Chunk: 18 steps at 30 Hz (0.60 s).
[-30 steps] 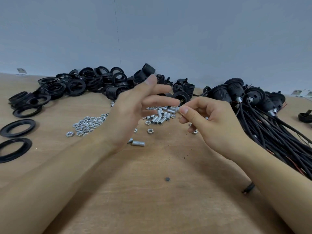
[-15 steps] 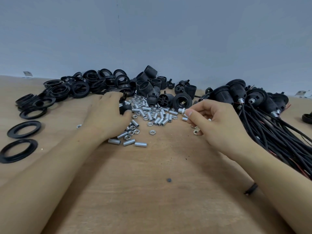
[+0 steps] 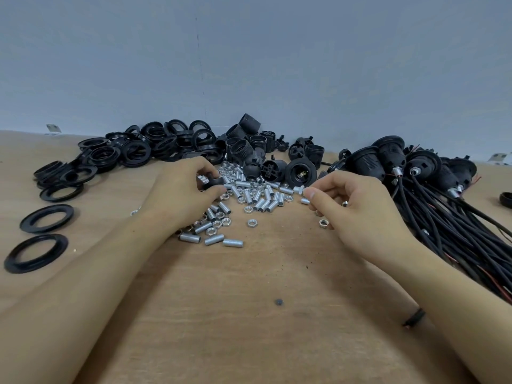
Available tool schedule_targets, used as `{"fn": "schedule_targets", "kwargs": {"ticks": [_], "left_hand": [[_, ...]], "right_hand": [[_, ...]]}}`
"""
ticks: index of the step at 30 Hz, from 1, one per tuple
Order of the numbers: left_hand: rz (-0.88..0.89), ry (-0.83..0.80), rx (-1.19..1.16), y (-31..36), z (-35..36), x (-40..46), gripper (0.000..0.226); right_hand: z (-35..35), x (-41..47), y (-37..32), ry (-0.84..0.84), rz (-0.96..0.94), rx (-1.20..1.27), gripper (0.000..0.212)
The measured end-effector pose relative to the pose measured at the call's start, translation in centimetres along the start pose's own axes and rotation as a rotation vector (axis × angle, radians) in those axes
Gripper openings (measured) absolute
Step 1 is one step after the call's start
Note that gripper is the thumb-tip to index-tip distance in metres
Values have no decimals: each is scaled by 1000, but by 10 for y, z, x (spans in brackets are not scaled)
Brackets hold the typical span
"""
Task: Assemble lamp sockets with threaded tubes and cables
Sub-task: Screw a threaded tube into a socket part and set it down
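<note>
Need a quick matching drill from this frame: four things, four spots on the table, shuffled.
Things:
1. flat black rings
2. cabled sockets
3. threaded tubes and nuts
4. dark speck

Places:
A. far right, cables trailing toward the camera
B. between the two hands
C. near left edge
D. bare wood, near centre

Pairs: 1-C, 2-A, 3-B, 4-D

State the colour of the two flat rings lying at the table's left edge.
Black, both flat rings, seen clearly in the head view.
</note>
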<state>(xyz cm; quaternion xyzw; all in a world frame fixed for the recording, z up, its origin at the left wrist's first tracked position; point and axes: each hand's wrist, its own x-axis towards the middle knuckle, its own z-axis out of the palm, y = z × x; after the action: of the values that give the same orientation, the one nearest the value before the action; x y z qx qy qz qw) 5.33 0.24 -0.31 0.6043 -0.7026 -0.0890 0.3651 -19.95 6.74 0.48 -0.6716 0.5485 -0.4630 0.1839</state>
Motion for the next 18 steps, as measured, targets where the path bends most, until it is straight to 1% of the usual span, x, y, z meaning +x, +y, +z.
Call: {"fn": "schedule_targets", "kwargs": {"ticks": [2,4,6,8,9,11,15,17,18], "left_hand": [[-17,68,-183,6,-1,-2,17],[-30,83,-470,19,-4,-5,19],[0,-24,-685,33,-5,-13,23],[67,-170,-824,43,-2,-23,27],[88,-221,-876,47,1,-26,30],[91,-254,-948,50,3,-29,36],[-6,-318,-1175,50,3,-26,45],[3,-292,-1130,49,1,-26,47],[16,-264,-1058,48,0,-26,47]], "right_hand": [[1,0,-1,-3,2,27,9],[1,-1,-4,-11,-15,83,6],[1,-3,-9,-17,-71,133,5],[2,-5,-13,-12,-128,166,4],[2,-6,-15,-8,-147,180,3],[1,-7,-16,6,-171,202,3],[0,-7,-15,3,-177,216,4],[2,-8,-15,-7,-168,212,4],[3,-8,-14,-8,-162,199,3]]}}
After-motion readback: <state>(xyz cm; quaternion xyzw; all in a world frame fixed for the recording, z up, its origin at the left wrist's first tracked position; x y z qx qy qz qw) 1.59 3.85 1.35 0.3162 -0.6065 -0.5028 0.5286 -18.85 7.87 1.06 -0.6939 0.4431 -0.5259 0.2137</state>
